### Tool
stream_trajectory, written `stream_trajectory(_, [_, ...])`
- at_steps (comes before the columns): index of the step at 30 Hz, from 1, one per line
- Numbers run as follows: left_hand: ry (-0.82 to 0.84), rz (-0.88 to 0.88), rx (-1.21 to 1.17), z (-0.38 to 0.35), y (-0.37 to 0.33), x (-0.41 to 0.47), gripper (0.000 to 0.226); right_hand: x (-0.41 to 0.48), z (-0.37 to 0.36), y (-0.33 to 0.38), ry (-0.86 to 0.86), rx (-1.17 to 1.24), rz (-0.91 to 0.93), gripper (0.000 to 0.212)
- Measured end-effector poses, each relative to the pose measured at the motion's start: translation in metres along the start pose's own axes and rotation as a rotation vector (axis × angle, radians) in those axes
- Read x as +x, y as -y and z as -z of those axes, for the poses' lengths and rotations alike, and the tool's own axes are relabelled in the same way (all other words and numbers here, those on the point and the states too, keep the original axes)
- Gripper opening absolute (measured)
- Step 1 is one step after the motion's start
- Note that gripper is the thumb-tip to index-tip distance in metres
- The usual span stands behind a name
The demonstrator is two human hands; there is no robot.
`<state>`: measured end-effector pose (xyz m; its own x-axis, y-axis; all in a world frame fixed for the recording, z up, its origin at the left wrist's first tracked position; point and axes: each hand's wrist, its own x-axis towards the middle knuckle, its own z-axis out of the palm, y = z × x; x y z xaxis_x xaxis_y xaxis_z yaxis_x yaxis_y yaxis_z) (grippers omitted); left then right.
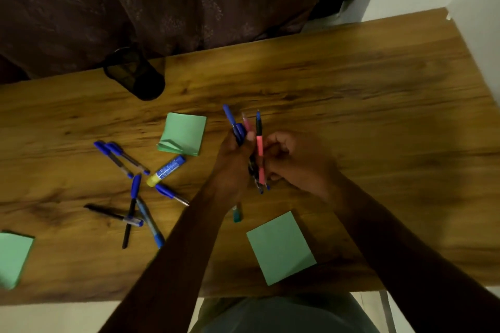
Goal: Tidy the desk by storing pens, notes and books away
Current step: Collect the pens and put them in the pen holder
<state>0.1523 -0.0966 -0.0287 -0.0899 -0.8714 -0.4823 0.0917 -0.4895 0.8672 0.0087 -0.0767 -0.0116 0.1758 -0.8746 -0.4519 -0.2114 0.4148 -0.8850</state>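
Far left, at the near edge: I log one green note pad (13, 258), partly out of view.

Left of centre: loose pens (130, 208) lie crossed in a scatter, mostly blue-capped, one black; I count roughly seven. A glue stick (166, 170) with a yellow end rests among them.

Behind these, at the far edge: black mesh pen holder (135, 73), upright; I see nothing in it.

Centre-left: second green note pad (184, 134), its near sheets curled up.

Centre: left hand (234, 154) clenched round a bundle of pens (238, 130), tips pointing away from me. A small teal item (236, 215) lies just beneath the forearm; I cannot tell what it is.

Just right: right hand (290, 159) pinching a pink pen (259, 154) against that bundle.

Near edge, right of centre: third green note pad (280, 247), flat on the desk (378, 89).

Step in hand, as I judge it: gathering pens. The next move calls for collecting the scatter, then carrying the bundle to the holder. No books in sight.
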Motion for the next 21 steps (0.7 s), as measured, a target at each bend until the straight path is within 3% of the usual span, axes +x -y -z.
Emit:
stream_trajectory(6, [-0.051,-0.072,-0.047,0.036,-0.016,0.007,0.03,0.022,-0.033,0.023,-0.035,-0.318,0.165,0.023])
stream_trajectory(15, [-0.005,-0.153,-0.104,0.107,-0.058,0.028,0.018,0.076,-0.099,0.066,0.003,-0.166,0.145,0.017])
stream_trajectory(21, [0.012,-0.242,-0.022,0.158,-0.089,0.052,0.026,0.12,-0.142,0.104,-0.067,-0.309,0.232,0.015])
